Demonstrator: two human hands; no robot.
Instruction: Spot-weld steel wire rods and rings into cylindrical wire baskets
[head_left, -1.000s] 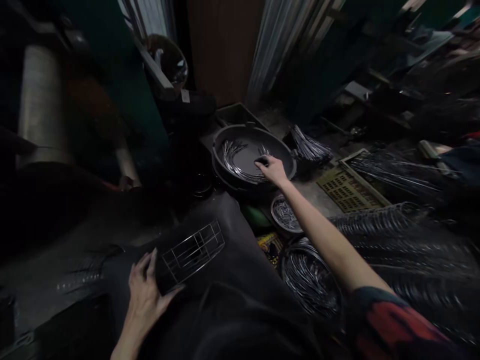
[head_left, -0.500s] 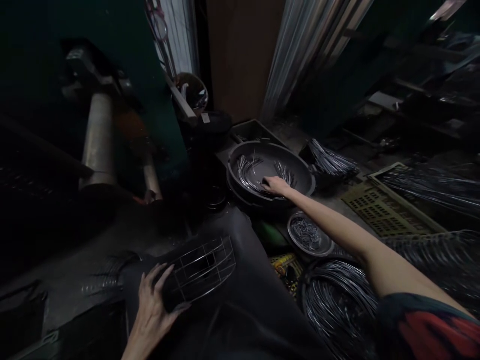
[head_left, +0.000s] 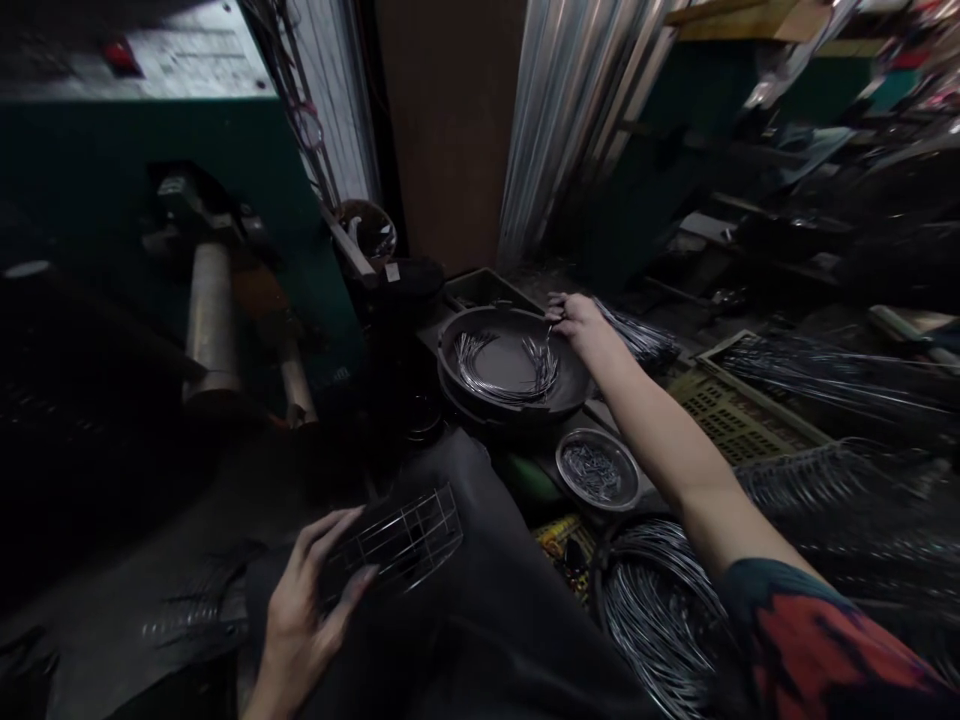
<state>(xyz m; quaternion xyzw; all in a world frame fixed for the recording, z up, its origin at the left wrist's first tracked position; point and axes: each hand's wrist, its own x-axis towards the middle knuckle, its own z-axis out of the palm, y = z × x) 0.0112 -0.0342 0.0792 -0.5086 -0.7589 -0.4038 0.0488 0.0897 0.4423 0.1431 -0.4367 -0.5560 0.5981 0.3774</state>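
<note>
The right hand (head_left: 581, 322) sits at the far rim of a black plastic basin (head_left: 450, 372), its grip pinched closed on a thin wire (head_left: 553, 325), too fine to follow far. Curved wires (head_left: 502, 372) lie in two fans inside the basin. The left hand (head_left: 300, 615) rests over a dark-clothed lap (head_left: 480, 610), its grip curled round the edge of a welded wire frame (head_left: 401, 545). Beside the right forearm sit a metal dish of short wire pieces (head_left: 600, 434) and, past the basin, a bundle of straight wires (head_left: 637, 335). Coiled wire (head_left: 652, 625) lies nearer the person, and a yellow perforated crate (head_left: 731, 420) lies further right.
</note>
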